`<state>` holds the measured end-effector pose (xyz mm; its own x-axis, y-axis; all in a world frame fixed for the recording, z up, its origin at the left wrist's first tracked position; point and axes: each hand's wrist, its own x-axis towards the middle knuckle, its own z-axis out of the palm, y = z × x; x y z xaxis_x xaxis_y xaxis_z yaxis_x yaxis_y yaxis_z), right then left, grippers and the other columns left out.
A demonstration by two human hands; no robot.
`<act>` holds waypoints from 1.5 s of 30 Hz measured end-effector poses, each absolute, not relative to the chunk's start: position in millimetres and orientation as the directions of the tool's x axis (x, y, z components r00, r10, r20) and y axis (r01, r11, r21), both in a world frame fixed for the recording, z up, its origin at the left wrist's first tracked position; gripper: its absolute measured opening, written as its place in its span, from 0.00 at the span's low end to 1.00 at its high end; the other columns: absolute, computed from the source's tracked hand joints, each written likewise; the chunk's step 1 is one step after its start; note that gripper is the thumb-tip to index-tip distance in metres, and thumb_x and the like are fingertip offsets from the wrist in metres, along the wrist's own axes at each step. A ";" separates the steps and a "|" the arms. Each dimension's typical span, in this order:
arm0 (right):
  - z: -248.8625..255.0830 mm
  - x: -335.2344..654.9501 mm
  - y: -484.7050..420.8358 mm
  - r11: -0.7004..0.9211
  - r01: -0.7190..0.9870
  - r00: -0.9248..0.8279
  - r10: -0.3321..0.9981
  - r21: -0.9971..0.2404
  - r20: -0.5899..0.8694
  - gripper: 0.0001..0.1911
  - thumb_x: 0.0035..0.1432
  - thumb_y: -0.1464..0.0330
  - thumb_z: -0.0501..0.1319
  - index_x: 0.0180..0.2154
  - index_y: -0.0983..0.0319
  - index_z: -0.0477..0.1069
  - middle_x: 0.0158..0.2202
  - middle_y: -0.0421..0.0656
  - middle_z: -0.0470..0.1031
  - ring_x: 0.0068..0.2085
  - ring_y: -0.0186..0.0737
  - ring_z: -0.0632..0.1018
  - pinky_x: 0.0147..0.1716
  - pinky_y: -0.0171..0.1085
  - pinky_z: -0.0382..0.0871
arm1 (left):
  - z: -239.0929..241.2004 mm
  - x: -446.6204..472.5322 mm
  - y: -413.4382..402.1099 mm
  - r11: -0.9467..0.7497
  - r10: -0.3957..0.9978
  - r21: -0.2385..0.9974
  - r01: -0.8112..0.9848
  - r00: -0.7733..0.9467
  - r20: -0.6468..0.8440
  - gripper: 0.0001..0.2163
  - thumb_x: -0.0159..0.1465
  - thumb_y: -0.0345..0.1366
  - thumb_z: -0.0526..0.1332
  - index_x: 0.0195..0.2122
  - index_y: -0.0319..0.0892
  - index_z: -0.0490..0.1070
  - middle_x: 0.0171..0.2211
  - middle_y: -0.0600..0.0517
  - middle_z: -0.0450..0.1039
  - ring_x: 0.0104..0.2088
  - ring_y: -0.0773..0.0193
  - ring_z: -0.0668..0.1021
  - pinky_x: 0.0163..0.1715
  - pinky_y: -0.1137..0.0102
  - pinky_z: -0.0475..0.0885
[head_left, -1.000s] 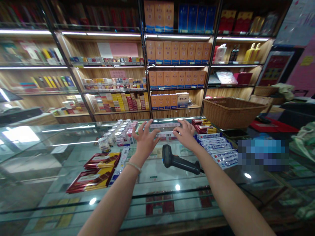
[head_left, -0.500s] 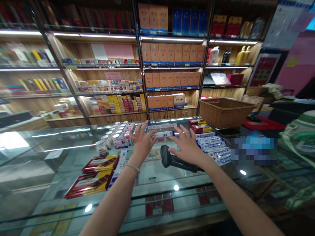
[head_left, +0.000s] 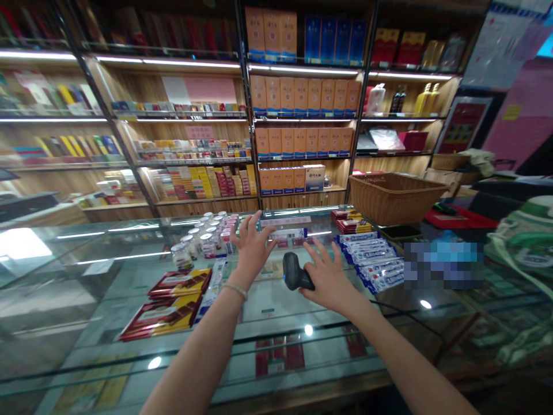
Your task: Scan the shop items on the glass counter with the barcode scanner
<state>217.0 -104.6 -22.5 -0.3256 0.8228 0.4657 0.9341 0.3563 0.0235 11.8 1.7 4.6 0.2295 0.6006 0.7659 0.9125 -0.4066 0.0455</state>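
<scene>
Tall wooden shelves are filling the back wall, carrying rows of orange boxes and coloured packs. In front of them a glass bench is stretching across the view, with more packs showing beneath its top. A wicker basket is standing on the bench at the far right. Red and yellow flat packs are lying stacked at the near left, and blue and white packets are lying in a row just right of the hands. A cluster of small jars is standing beyond the left hand.

A black barcode scanner is lying on the bench in the middle, its head pointing left. The right hand is hovering over its handle and hiding it, fingers spread wide and not wrapped round it. The left hand is reaching forward with fingers also splayed, holding nothing, its tips just beside a long white carton lying at the far edge; contact is unclear.
</scene>
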 end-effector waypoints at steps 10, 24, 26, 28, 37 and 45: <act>-29.1 210.0 -111.9 0.312 0.950 -0.237 0.751 -0.016 0.616 0.16 0.57 0.62 0.63 0.45 0.63 0.75 0.65 0.54 0.69 0.64 0.59 0.68 0.64 0.60 0.56 | 5.0 9.1 2.8 -0.411 0.609 0.063 0.910 0.223 0.761 0.10 0.62 0.42 0.69 0.45 0.53 0.79 0.70 0.44 0.59 0.70 0.40 0.60 0.66 0.35 0.42; -24.2 208.1 -115.6 0.170 0.984 -0.120 0.862 -0.058 0.492 0.11 0.59 0.61 0.62 0.42 0.58 0.69 0.42 0.43 0.75 0.34 0.42 0.79 0.25 0.37 0.55 | 2.9 6.9 6.3 -0.401 0.603 0.090 0.912 0.188 0.775 0.11 0.61 0.44 0.69 0.45 0.53 0.79 0.71 0.45 0.59 0.70 0.40 0.59 0.67 0.35 0.42; -25.2 208.3 -115.0 0.173 0.983 -0.123 0.856 -0.054 0.502 0.11 0.60 0.60 0.63 0.41 0.58 0.69 0.42 0.43 0.75 0.33 0.41 0.79 0.25 0.37 0.56 | 2.1 6.4 7.5 -0.396 0.604 0.095 0.914 0.181 0.776 0.10 0.61 0.44 0.69 0.44 0.52 0.79 0.70 0.45 0.59 0.69 0.40 0.59 0.66 0.35 0.42; -27.0 208.8 -114.6 0.179 0.982 -0.127 0.849 -0.054 0.513 0.11 0.60 0.60 0.63 0.40 0.58 0.69 0.42 0.43 0.75 0.33 0.41 0.79 0.26 0.37 0.56 | 1.6 6.0 8.2 -0.395 0.604 0.098 0.913 0.178 0.777 0.10 0.62 0.44 0.68 0.43 0.52 0.79 0.70 0.45 0.60 0.69 0.40 0.59 0.66 0.35 0.42; -16.4 211.7 -116.2 0.181 0.983 -0.143 0.855 -0.028 0.498 0.12 0.61 0.60 0.62 0.44 0.58 0.70 0.44 0.44 0.76 0.34 0.43 0.80 0.25 0.38 0.57 | 5.8 8.1 4.0 -0.399 0.606 0.095 0.912 0.185 0.774 0.11 0.62 0.44 0.69 0.45 0.53 0.79 0.70 0.44 0.59 0.69 0.39 0.59 0.66 0.34 0.42; 5.8 221.1 -95.6 0.268 0.960 -0.271 0.820 0.080 0.504 0.17 0.60 0.61 0.62 0.48 0.62 0.72 0.57 0.52 0.74 0.45 0.50 0.79 0.39 0.43 0.70 | 5.0 6.2 6.5 -0.393 0.583 0.104 0.914 0.161 0.796 0.11 0.63 0.44 0.68 0.45 0.52 0.80 0.70 0.43 0.60 0.69 0.39 0.59 0.66 0.35 0.44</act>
